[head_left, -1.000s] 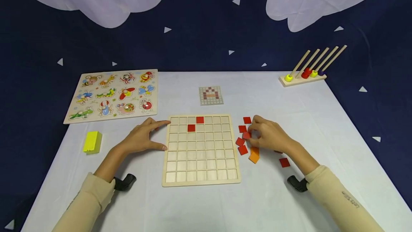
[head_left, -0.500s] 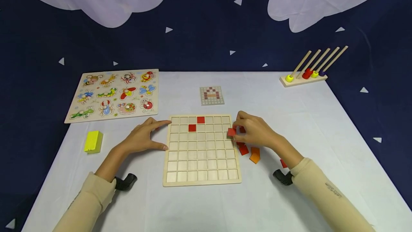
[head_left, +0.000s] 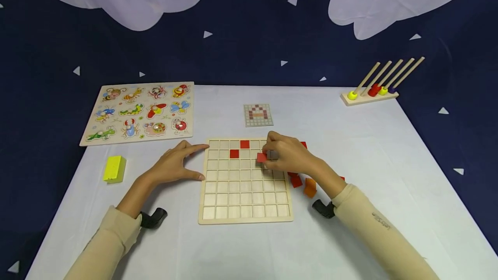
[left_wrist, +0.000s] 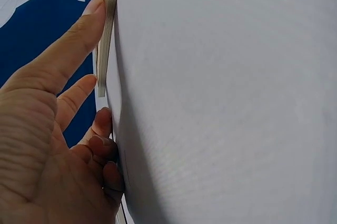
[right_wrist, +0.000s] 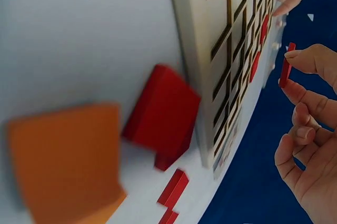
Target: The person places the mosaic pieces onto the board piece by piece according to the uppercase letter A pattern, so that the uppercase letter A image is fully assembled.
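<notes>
My right hand (head_left: pixel 289 154) pinches a red square tile (head_left: pixel 261 157) between thumb and finger, above the upper right of a wooden grid board (head_left: pixel 233 187). In the right wrist view, the pinched tile (right_wrist: pixel 286 66) is held on edge, apart from the board. Two red tiles lie in the grid, one in the top row (head_left: pixel 244 144), the other in the second row (head_left: pixel 234 154). My left hand (head_left: pixel 171 164) touches the board's left edge with spread thumb and index finger. The left wrist view shows the thumb against the board's side (left_wrist: pixel 109 29).
Loose red tiles (head_left: pixel 296 181) and orange tiles (head_left: pixel 310 188) lie right of the board, some hidden by my right arm. A small pattern card (head_left: pixel 258 115) lies behind it. Further out are an insect puzzle (head_left: pixel 136 142), a yellow block (head_left: pixel 114 169) and a bead-peg stand (head_left: pixel 367 100).
My right hand has picked up a red tile from the loose ones and moved left with it, over the board. My left hand has stayed at the board's edge.
</notes>
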A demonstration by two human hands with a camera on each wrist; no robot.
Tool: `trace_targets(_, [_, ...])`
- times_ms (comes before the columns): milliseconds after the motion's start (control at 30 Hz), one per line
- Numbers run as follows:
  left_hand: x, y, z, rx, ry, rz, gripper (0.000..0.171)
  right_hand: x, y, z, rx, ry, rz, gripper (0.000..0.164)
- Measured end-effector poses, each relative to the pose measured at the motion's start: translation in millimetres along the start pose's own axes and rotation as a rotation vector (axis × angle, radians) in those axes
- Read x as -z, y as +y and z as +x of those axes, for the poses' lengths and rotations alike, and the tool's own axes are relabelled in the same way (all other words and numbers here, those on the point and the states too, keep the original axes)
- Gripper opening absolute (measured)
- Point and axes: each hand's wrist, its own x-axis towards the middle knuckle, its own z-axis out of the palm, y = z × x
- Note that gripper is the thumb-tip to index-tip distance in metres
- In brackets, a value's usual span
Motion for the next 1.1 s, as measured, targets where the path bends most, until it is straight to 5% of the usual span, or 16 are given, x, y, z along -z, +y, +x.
trace_targets(1100, [1.7,1.7,1.2,0.019,-0.024,-0.016,0.092,-29.9,-47.2,57.8,0.105,-0.101,-0.048,0.019])
